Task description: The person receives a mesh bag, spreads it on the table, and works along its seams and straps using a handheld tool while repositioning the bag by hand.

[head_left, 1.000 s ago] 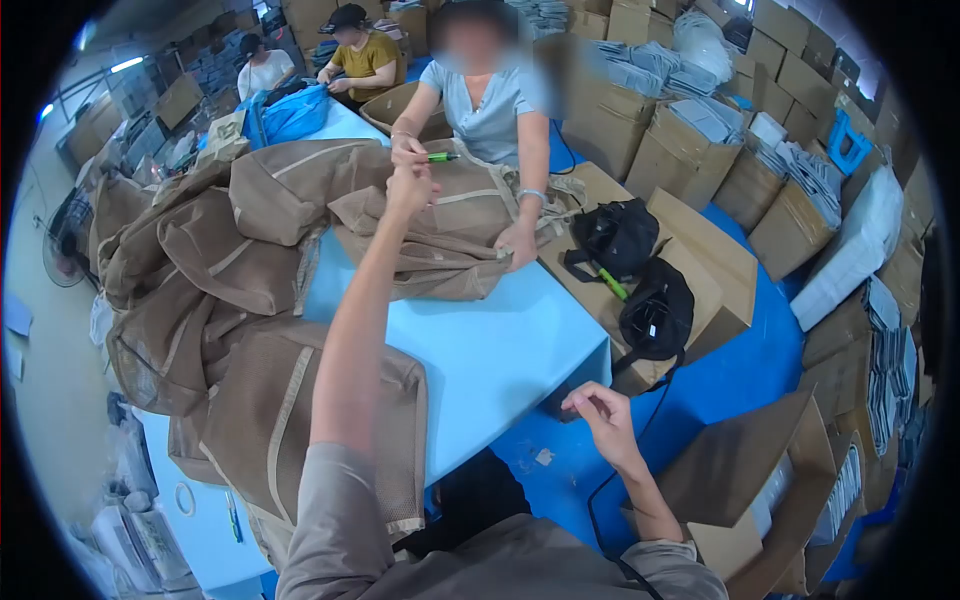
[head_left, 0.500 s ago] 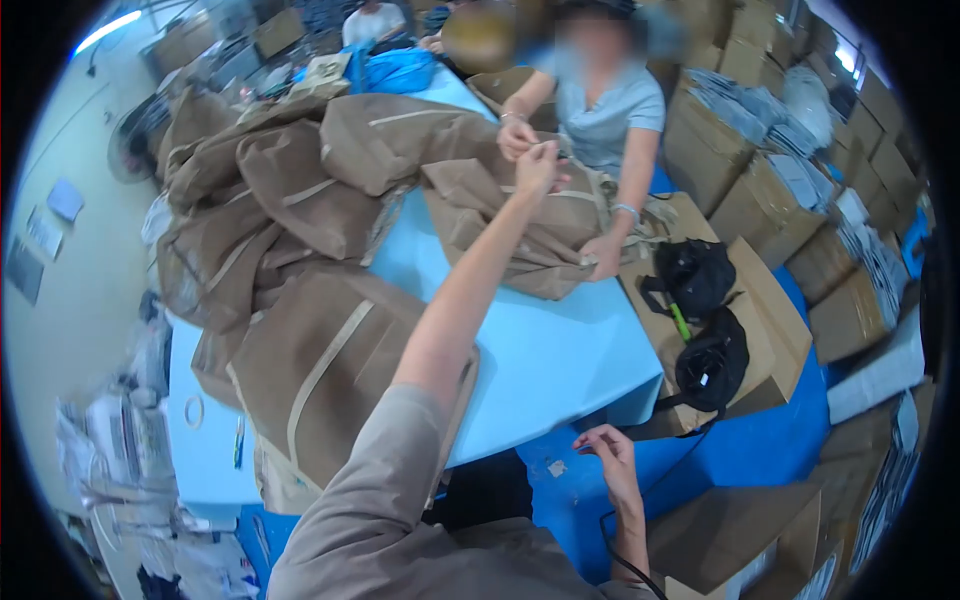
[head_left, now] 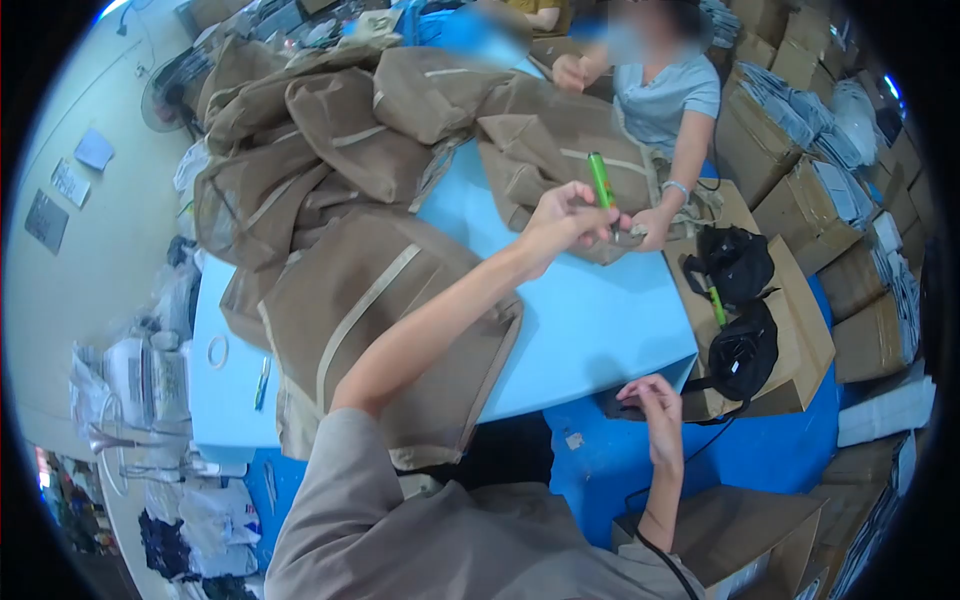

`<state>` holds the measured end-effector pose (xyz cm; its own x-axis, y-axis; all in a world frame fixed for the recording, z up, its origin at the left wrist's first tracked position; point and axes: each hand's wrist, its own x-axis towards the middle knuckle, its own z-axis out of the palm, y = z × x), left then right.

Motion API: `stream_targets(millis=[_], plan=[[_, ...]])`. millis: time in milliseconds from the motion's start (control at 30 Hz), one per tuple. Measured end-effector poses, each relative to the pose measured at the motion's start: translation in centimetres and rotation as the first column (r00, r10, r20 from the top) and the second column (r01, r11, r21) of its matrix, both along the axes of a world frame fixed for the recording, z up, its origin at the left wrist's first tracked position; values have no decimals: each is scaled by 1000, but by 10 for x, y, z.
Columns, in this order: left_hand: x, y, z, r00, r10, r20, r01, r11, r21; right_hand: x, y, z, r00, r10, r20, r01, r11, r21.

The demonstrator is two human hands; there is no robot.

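Note:
My left hand [head_left: 572,222], stretched out over the table, is closed on a slim green pen-like tool [head_left: 600,180] that stands nearly upright between the fingers. Close beside it, the co-worker's hand [head_left: 655,228] touches the edge of a brown fabric piece [head_left: 560,165] with a pale strip. My right hand [head_left: 658,400] hangs low past the table's front right corner, its fingers bent together in a pinch. Whatever is at those fingertips is too small to make out. Another brown fabric piece [head_left: 390,320] lies under my left forearm.
The light-blue table [head_left: 610,320] carries heaped brown fabric [head_left: 290,150], a tape ring [head_left: 217,350] and a pen [head_left: 262,383]. Black bags [head_left: 740,350] and another green tool [head_left: 717,305] rest on cardboard [head_left: 800,340] at right. Full cartons [head_left: 800,205] stand beyond. A fan [head_left: 170,95] is at left.
My left hand has drawn back from the co-worker's raised hand, and the green tool now shows in it. The view has shifted. My right hand stays low, fingers still bent.

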<state>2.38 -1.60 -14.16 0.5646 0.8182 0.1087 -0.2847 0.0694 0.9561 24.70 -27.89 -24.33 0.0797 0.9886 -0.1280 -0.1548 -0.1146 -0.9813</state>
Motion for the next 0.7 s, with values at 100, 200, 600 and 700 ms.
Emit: stream_targets(millis=[100,200,600,700], plan=[[-63,-78,-8,999,17,41,-12,993,-115,12,-16,-6,998,-51,-41,52,999,14],[-134,-143,-21,989,49,140,-10,964,-265,21,-38,-13,996,-72,-45,69,996,-54],[-357,-273,-14,566,765,308,-810,585,35,-110,29,36,781,599,175,-554,795,-248],[-391,-278,-25,415,907,75,-854,360,375,-135,62,44,624,731,277,-620,679,-393]])
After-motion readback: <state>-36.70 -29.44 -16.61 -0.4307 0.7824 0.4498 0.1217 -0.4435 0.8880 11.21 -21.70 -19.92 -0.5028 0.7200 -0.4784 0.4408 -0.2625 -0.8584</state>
